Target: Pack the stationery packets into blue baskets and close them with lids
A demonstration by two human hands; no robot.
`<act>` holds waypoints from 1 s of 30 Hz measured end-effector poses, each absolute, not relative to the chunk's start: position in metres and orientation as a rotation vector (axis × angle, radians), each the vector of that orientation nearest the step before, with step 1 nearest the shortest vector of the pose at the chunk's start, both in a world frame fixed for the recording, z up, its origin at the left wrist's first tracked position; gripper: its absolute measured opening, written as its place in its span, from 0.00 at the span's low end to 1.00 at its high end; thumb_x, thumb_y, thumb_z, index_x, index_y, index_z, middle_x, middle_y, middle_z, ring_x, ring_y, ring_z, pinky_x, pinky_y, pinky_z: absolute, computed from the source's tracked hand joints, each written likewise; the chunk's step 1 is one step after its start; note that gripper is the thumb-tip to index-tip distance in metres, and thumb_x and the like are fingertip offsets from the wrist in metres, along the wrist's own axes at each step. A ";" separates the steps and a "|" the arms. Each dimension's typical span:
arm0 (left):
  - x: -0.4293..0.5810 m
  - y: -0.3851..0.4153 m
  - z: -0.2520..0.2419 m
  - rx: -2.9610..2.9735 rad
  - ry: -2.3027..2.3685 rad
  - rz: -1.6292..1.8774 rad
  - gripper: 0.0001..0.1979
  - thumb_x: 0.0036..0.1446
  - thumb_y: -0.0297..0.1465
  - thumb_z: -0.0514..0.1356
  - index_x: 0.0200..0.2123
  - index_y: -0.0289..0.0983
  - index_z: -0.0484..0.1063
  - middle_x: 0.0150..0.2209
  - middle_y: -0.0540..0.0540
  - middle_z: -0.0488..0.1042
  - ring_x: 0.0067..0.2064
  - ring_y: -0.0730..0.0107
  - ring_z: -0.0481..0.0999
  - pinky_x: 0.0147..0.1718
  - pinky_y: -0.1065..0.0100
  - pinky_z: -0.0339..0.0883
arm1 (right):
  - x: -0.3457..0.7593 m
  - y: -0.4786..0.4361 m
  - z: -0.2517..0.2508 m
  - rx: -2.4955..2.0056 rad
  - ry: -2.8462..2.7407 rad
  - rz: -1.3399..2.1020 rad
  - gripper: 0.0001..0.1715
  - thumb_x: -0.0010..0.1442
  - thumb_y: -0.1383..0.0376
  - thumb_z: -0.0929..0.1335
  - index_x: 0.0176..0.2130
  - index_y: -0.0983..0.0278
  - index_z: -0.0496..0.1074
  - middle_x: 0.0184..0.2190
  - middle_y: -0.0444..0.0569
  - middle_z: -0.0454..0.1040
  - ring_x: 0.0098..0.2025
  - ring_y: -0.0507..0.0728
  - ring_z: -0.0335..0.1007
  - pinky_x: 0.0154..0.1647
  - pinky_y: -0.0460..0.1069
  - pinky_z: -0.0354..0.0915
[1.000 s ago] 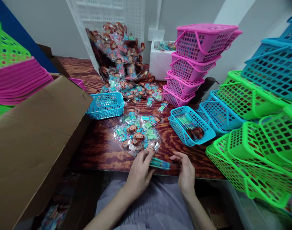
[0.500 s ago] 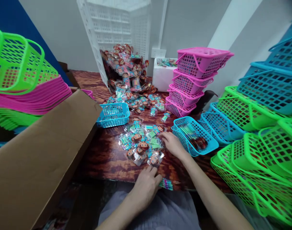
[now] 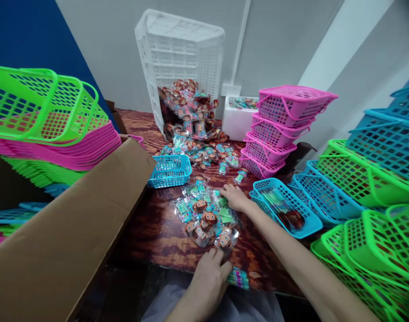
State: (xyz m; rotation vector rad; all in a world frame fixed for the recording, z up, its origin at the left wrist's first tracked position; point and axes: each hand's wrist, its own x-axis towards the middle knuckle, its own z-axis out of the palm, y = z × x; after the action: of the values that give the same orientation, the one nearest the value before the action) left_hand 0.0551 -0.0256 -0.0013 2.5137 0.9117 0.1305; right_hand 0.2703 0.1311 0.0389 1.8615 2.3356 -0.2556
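On the wood-grained desk (image 3: 151, 243), a small stack of packets (image 3: 238, 278) lies at the near edge, one end under the left hand (image 3: 211, 277), its fingers half-curled, grip hidden. Beyond, the right hand (image 3: 234, 197) bends its fingers at the right of a packet pile (image 3: 209, 218); whether they pinch anything, I cannot tell. Past the pile stands a blue basket (image 3: 169, 180).

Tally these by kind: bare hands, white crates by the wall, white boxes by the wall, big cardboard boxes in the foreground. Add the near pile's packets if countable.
Hands: 2 (left hand, right hand)
White crate: 1
White box: 1
Cardboard box: 1
Total: 5
Packets: too overlapped to count; left out.
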 end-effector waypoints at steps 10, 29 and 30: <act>0.055 -0.028 -0.001 2.491 0.944 0.130 0.09 0.61 0.28 0.59 0.46 0.42 0.70 0.48 0.45 0.70 0.49 0.57 0.68 0.46 0.58 0.67 | 0.270 0.160 0.037 2.111 1.989 -0.329 0.27 0.54 0.68 0.70 0.55 0.63 0.68 0.57 0.58 0.67 0.59 0.66 0.60 0.53 0.58 0.58; 0.046 -0.022 -0.007 2.638 0.862 0.400 0.07 0.61 0.22 0.54 0.40 0.38 0.66 0.43 0.46 0.70 0.44 0.59 0.66 0.43 0.60 0.64 | 0.236 -0.032 0.050 2.151 2.325 -0.670 0.14 0.56 0.74 0.65 0.42 0.62 0.66 0.43 0.49 0.74 0.46 0.58 0.71 0.41 0.48 0.57; 0.045 -0.025 -0.010 2.635 0.871 0.420 0.08 0.60 0.22 0.54 0.41 0.38 0.66 0.43 0.46 0.70 0.44 0.59 0.66 0.42 0.60 0.64 | 0.236 -0.038 0.047 2.134 2.328 -0.748 0.15 0.55 0.74 0.64 0.43 0.62 0.66 0.43 0.49 0.74 0.47 0.58 0.71 0.43 0.48 0.58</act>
State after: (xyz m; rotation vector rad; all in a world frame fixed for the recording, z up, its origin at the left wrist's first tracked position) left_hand 0.0448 -0.0246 -0.0098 2.6350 0.8708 0.4197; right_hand 0.2357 -0.0383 0.0467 2.1345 2.3284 -0.7481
